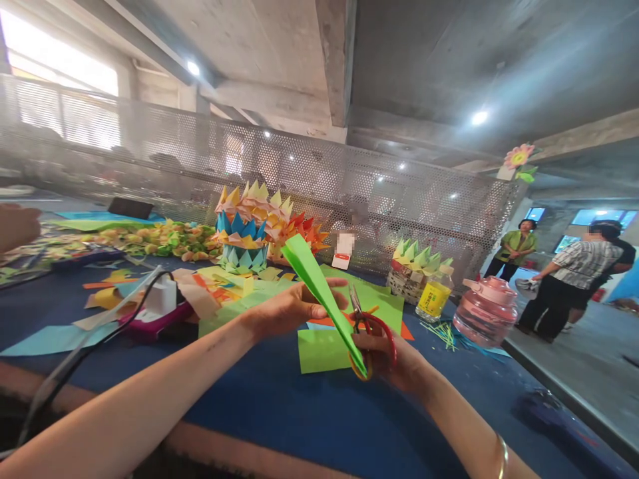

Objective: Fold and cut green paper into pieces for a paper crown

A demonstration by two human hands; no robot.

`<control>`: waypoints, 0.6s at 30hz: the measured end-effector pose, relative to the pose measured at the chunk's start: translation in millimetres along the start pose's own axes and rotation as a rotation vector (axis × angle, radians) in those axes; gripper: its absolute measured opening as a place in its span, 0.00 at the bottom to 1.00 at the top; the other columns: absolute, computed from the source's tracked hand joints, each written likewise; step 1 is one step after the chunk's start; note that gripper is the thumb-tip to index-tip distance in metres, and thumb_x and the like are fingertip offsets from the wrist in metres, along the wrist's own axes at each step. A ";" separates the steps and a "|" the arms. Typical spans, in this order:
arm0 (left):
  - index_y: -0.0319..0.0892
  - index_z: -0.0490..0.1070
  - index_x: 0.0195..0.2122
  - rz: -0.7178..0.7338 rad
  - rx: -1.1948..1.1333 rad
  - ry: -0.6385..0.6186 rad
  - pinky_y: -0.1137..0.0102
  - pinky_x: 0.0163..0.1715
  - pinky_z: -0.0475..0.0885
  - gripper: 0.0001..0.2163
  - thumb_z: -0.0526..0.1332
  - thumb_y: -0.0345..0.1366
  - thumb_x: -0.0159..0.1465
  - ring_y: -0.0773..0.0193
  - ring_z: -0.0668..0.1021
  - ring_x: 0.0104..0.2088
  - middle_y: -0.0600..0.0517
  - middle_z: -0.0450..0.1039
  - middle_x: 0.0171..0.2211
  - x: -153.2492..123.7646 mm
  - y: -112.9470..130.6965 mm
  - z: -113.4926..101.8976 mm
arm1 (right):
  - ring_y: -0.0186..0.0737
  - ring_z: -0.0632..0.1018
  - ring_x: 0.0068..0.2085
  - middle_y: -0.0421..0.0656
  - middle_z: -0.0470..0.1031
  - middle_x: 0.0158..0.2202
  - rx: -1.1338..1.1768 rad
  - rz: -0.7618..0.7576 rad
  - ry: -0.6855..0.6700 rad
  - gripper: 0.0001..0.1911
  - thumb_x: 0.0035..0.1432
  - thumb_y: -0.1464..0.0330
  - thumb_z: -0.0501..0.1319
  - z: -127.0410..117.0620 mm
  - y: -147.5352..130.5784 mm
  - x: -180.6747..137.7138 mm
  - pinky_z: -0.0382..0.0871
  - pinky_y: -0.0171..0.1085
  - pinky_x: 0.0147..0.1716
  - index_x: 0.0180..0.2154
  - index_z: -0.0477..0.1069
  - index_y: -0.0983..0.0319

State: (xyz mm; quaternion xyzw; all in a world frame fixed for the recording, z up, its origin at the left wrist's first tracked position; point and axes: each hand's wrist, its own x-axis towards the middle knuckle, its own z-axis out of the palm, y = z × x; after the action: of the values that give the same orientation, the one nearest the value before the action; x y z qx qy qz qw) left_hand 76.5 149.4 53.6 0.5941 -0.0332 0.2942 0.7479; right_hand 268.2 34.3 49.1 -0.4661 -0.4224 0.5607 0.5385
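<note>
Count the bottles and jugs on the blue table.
2: the yellow-labelled bottle, right of the scissors, and the pink jug, right of that bottle. More may be hidden behind the paper crafts.

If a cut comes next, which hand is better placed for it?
Probably the right hand: it holds the red-handled scissors close beside the green paper, which the left hand grips.

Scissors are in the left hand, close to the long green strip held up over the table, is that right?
Not quite: the head view shows the scissors in the right hand, not the left hand. They are indeed close to the long green strip held up over the table.
</note>
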 end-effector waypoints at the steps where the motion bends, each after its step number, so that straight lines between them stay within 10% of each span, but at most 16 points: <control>1: 0.38 0.76 0.46 -0.018 0.001 0.031 0.58 0.51 0.68 0.22 0.73 0.32 0.48 0.51 0.79 0.45 0.44 0.79 0.41 0.5 -1.1 0.3 | 0.32 0.75 0.24 0.38 0.76 0.26 0.004 0.006 -0.017 0.25 0.39 0.68 0.75 0.8 0.5 -0.5 0.68 0.30 0.23 0.41 0.72 0.60; 10: 0.37 0.78 0.37 0.008 -0.071 0.516 0.65 0.43 0.76 0.15 0.74 0.32 0.48 0.57 0.81 0.37 0.46 0.81 0.37 11.7 -7.4 -9.5 | 0.36 0.79 0.27 0.37 0.76 0.26 0.037 -0.163 0.157 0.22 0.39 0.57 0.74 -0.5 0.3 6.3 0.70 0.31 0.23 0.33 0.69 0.59; 18: 0.36 0.77 0.37 -0.055 -0.033 0.550 0.61 0.40 0.77 0.15 0.73 0.32 0.48 0.53 0.82 0.36 0.43 0.81 0.36 10.9 -12.2 -6.8 | 0.34 0.76 0.22 0.34 0.72 0.24 0.021 -0.188 0.226 0.27 0.39 0.61 0.75 4.4 -3.8 3.7 0.70 0.32 0.20 0.41 0.68 0.58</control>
State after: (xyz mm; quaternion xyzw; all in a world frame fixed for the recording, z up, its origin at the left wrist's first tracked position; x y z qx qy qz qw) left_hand 89.2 158.4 45.3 0.4803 0.1822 0.4234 0.7462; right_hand 264.7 38.3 53.4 -0.4791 -0.3951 0.4558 0.6377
